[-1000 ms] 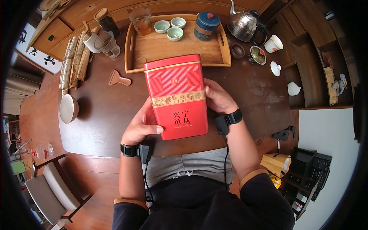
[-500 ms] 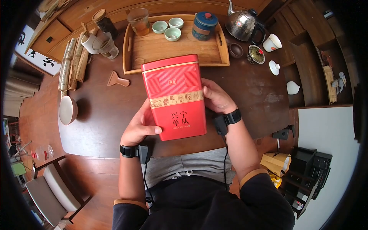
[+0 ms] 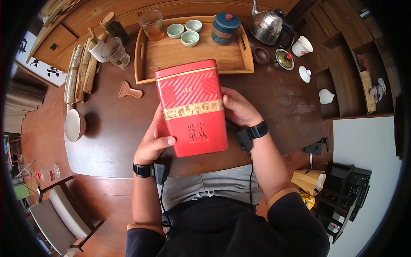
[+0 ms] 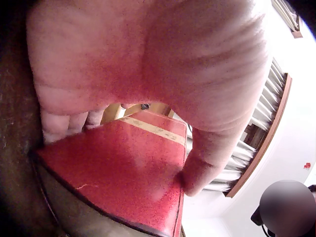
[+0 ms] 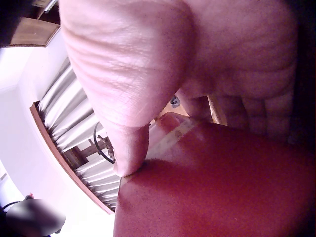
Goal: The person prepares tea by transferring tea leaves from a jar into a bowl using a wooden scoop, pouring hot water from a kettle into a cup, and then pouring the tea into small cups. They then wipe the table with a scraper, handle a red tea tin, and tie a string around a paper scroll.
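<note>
This looks like a tea room: a wooden tray (image 3: 171, 53), pale-green teacups (image 3: 189, 38) and steel kettle (image 3: 266, 28) share the tabletop (image 3: 274, 115).

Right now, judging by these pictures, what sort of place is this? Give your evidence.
Probably a tea corner in a home or tea room: three small green cups sit on a wooden tray, and a metal kettle stands beside it.

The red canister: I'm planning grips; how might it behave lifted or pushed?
The red canister looks stiff: no visible bending between left hand and right hand. Its smooth sheen suggests it could slip. Being tall, it might tip if pushed high.
</note>
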Motion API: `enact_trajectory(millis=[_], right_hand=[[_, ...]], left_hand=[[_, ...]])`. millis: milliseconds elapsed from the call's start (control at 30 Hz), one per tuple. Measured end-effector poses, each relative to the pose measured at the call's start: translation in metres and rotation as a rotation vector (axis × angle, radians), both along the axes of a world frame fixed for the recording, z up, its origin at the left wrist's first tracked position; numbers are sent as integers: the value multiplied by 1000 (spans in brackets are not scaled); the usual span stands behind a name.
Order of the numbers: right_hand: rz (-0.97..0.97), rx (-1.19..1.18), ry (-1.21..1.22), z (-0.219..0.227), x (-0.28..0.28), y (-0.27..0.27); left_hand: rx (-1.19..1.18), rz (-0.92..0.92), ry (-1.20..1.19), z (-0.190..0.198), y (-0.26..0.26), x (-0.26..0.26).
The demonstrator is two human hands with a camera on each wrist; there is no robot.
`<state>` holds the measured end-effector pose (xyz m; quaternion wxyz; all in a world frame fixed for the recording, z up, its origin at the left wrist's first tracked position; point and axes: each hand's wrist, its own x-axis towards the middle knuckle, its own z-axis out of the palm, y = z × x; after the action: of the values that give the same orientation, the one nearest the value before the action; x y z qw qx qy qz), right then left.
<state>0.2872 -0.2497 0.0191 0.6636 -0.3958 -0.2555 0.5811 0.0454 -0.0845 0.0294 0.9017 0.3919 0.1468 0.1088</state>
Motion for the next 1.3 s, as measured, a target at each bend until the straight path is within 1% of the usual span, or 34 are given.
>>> enact_trajectory(millis=[100,200,300,400,500,600,700,800,900,1000,1300], right_hand=[[11,33,-22,-4,0,1],[-12,-3,5,-2,-2,0],[-1,-15,14,1,-3,1],[19,-46,7,8,-2,0],[8,-20,-25,6,-3,0],[30,63,-71,-1,-1,-1],[31,79,-90,-5,2,-2],[24,71,-59,-2,-1,-2],[50,34,24,2,0,-2],[32,29,33,1,0,-1],[-17,-5,41,6,-4,1]], left_hand=[[17,13,-30,-5,-1,-1],[168,-20,-88,-13,3,-1],[169,14,-10,-10,1,-2],[101,26,43,-5,0,-3],[67,27,56,-7,2,-6],[78,11,55,-8,3,-7],[60,-35,54,-8,6,-8],[34,-29,43,-6,6,-9],[89,22,6,-9,4,-7],[95,33,-33,-10,3,-5],[152,94,-15,-4,-3,0]])
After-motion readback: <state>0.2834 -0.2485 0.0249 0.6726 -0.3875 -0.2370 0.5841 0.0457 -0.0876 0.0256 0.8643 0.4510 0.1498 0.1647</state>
